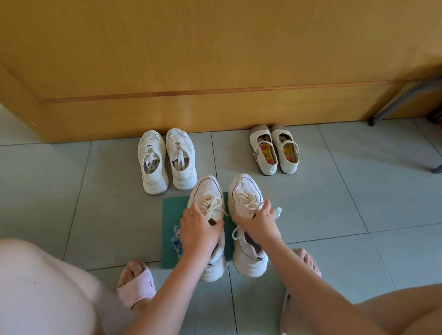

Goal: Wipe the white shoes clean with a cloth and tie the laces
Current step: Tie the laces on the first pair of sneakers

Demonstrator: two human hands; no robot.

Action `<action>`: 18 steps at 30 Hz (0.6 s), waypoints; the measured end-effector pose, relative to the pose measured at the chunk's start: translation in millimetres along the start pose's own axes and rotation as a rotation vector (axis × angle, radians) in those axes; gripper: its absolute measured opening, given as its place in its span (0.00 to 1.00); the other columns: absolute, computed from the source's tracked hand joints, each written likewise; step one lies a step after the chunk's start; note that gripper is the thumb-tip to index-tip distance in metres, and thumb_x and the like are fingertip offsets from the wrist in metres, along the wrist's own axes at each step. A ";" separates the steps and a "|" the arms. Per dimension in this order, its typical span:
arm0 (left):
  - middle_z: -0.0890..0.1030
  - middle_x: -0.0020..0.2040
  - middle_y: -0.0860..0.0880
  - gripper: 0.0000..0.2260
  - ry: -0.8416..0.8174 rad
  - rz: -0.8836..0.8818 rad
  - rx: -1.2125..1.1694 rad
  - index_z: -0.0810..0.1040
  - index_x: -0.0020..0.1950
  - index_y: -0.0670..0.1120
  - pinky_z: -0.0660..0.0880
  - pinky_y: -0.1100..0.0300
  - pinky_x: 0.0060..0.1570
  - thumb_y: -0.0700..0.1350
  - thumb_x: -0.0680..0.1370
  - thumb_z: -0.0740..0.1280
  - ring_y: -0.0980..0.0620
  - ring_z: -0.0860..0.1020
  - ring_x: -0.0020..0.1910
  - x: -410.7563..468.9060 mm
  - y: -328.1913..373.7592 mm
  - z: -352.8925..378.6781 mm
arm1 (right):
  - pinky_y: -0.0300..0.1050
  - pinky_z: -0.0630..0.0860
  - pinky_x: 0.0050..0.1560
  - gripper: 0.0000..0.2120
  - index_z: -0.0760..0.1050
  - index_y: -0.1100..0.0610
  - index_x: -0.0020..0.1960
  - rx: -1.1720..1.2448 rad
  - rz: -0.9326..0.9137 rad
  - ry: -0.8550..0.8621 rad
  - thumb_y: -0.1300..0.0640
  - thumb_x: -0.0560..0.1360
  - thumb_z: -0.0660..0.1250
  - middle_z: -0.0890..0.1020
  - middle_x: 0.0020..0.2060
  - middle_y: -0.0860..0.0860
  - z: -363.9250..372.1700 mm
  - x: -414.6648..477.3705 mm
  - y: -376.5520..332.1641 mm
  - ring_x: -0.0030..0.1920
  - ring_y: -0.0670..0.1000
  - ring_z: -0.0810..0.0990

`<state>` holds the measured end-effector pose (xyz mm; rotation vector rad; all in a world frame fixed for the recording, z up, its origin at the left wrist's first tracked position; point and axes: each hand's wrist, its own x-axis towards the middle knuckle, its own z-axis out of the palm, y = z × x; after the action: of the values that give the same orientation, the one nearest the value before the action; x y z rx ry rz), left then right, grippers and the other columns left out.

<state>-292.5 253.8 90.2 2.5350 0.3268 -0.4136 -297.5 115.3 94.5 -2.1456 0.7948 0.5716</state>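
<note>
Left hand (198, 228) and right hand (260, 222) clasped round the chunky off-white shoes (244, 185), laces (213, 202) loose.

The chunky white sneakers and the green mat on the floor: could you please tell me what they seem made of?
The sneakers look like smooth synthetic leather, matte, faintly shiny, with stitched panels. The thick ridged soles are likely foam or rubber, and the laces are woven cream cord. The green mat is thin, flat and matte, perhaps rubber or felt.

On the tiled floor (346, 198) we find a green mat (170, 209); mesh sneakers (154, 171) stand just beyond it, strap shoes (265, 164) farther right, chunky white shoes (244, 189) across its right edge.
</note>
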 end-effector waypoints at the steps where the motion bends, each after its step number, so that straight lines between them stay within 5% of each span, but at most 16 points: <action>1: 0.67 0.68 0.41 0.37 -0.012 -0.020 -0.008 0.58 0.73 0.41 0.66 0.53 0.63 0.57 0.72 0.69 0.43 0.67 0.66 -1.0 0.1 4.0 | 0.58 0.70 0.60 0.50 0.40 0.54 0.76 -0.015 0.014 0.012 0.42 0.69 0.71 0.56 0.72 0.58 4.6 -0.8 2.8 0.67 0.62 0.68; 9: 0.69 0.66 0.40 0.42 0.009 -0.154 0.012 0.58 0.72 0.42 0.70 0.50 0.58 0.58 0.67 0.73 0.41 0.70 0.64 -0.4 7.2 20.3 | 0.53 0.74 0.55 0.41 0.56 0.60 0.68 -0.112 0.087 0.130 0.39 0.66 0.71 0.69 0.64 0.55 16.4 -0.7 5.2 0.59 0.59 0.75; 18: 0.68 0.67 0.43 0.35 0.107 -0.171 -0.081 0.61 0.71 0.45 0.70 0.46 0.57 0.49 0.69 0.73 0.40 0.67 0.65 -0.6 7.2 24.7 | 0.50 0.74 0.52 0.24 0.65 0.58 0.57 -0.101 0.082 0.200 0.46 0.70 0.68 0.78 0.51 0.53 12.3 -2.7 6.4 0.50 0.57 0.78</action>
<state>-296.3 234.2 74.0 2.4631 0.5926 -0.3224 -305.5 122.6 85.5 -2.2969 0.9857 0.4512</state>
